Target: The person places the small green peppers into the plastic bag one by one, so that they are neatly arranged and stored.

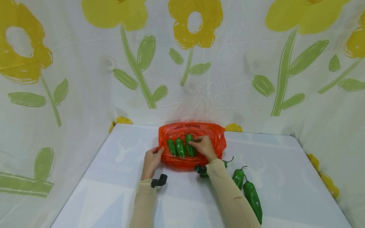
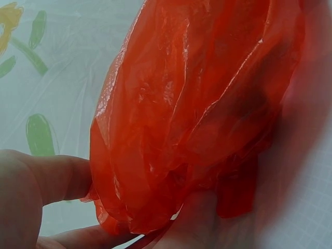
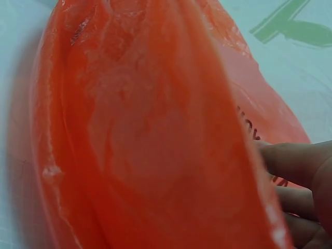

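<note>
A red plastic bag (image 1: pixel 178 163) with dark lettering lies on the table, its mouth spread toward me. Inside it, two green chili peppers, a left one (image 1: pixel 171 147) and a middle one (image 1: pixel 180 148), lie beside a third green chili pepper (image 1: pixel 189 141). My right hand (image 1: pixel 204 147) reaches into the mouth and pinches that third pepper between thumb and fingers. With my left hand (image 1: pixel 151 162) I pinch the bag's left edge. In the left wrist view, thumb and fingers close on the red film (image 2: pixel 155 124). The bag wall (image 3: pixel 155 129) hides the peppers in the right wrist view.
Right of the bag, two green peppers, a shorter one (image 1: pixel 239 177) and a longer one (image 1: pixel 253 199), lie on the white patterned table (image 1: pixel 114 190). Another pepper (image 1: pixel 203 175) is partly hidden under my right forearm. A flowered curtain (image 1: pixel 228 69) stands behind the table.
</note>
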Tool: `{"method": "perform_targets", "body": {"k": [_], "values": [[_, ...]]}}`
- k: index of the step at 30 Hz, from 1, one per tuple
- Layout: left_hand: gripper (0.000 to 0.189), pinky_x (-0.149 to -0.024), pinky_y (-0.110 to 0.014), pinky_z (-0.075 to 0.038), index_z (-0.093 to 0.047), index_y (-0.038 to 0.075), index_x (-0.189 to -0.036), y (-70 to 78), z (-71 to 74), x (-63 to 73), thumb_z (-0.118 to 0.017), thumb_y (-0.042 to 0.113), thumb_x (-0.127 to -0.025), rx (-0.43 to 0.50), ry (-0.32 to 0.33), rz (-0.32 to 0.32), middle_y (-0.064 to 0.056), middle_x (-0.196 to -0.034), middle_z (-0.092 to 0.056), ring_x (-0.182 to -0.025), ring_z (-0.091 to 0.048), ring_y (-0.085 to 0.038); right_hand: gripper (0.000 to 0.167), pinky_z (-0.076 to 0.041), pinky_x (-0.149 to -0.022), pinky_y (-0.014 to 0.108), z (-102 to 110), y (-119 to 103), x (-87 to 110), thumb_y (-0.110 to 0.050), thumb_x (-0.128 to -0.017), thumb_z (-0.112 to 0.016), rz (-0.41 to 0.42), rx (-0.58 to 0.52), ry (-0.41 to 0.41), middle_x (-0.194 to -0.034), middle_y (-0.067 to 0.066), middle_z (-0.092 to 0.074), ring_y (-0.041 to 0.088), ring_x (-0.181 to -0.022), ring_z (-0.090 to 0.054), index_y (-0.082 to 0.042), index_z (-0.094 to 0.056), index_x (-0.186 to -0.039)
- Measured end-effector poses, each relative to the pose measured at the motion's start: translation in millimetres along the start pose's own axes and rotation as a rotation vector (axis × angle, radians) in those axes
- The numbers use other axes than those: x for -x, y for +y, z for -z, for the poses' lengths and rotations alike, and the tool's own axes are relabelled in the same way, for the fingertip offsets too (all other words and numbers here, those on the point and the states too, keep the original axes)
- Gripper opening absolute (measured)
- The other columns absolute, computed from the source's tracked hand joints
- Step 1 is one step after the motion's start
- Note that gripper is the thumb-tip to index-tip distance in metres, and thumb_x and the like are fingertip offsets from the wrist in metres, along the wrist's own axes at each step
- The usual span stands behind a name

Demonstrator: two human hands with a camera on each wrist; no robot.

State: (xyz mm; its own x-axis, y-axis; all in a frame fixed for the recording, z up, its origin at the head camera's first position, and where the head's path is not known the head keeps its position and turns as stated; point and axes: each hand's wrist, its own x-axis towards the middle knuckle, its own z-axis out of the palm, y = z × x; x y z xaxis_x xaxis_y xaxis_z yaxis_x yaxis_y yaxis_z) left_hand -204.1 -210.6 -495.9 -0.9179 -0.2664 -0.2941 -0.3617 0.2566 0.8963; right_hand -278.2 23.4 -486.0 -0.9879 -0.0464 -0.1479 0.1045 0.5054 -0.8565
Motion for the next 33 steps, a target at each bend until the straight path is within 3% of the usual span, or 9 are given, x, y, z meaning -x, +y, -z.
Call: {"method": "perform_targets", "body": {"k": [8,14,19,25,33], "values": [[0.059,-0.082,-0.031,-0.060,-0.052,-0.001,-0.148,1.2,0.9,1.2,-0.055,0.039,-0.104,0.005,-0.004,0.010,-0.023,-0.148,-0.056,-0.110,-0.061,-0.031,0.039,-0.064,-0.086,0.039,-3,0,0.6,-0.025,-0.090,-0.081,0.002,0.014,-0.015,-0.116,0.019,-0.076,0.026,-0.098,-0.072,0.004,-0.075,-0.117],[0.060,-0.101,-0.045,-0.058,-0.052,-0.002,-0.148,1.7,1.2,-0.3,-0.055,0.038,-0.104,0.009,-0.007,-0.001,-0.023,-0.150,-0.054,-0.120,-0.059,-0.034,0.038,-0.064,-0.087,0.040,-5,-1,2.1,-0.025,-0.090,-0.081,0.006,0.029,-0.030,-0.117,0.019,-0.076,0.028,-0.102,-0.071,0.003,-0.076,-0.116],[0.057,-0.097,-0.043,-0.059,-0.052,-0.002,-0.148,1.4,1.0,0.8,-0.055,0.035,-0.104,0.018,-0.016,-0.005,-0.023,-0.149,-0.056,-0.118,-0.059,-0.033,0.037,-0.064,-0.087,0.039,-7,-1,2.3,-0.026,-0.091,-0.080,0.009,0.034,-0.040,-0.116,0.017,-0.077,0.027,-0.103,-0.071,0.002,-0.077,-0.115],[0.057,-0.101,-0.046,-0.058,-0.053,-0.003,-0.147,1.0,0.6,1.3,-0.055,0.036,-0.105,0.010,-0.014,-0.011,-0.024,-0.148,-0.056,-0.120,-0.059,-0.034,0.035,-0.064,-0.086,0.039,-9,-4,5.2,-0.025,-0.090,-0.081,0.019,0.042,-0.051,-0.115,0.017,-0.078,0.026,-0.102,-0.072,0.001,-0.078,-0.114],[0.057,-0.076,-0.028,-0.060,-0.054,-0.002,-0.146,2.1,1.0,1.1,-0.056,0.037,-0.104,0.014,-0.013,0.010,-0.024,-0.144,-0.059,-0.102,-0.062,-0.028,0.036,-0.065,-0.083,0.037,-13,-4,5.2,-0.025,-0.091,-0.080,0.020,0.045,-0.058,-0.114,0.017,-0.078,0.024,-0.099,-0.073,0.001,-0.078,-0.115]]}}
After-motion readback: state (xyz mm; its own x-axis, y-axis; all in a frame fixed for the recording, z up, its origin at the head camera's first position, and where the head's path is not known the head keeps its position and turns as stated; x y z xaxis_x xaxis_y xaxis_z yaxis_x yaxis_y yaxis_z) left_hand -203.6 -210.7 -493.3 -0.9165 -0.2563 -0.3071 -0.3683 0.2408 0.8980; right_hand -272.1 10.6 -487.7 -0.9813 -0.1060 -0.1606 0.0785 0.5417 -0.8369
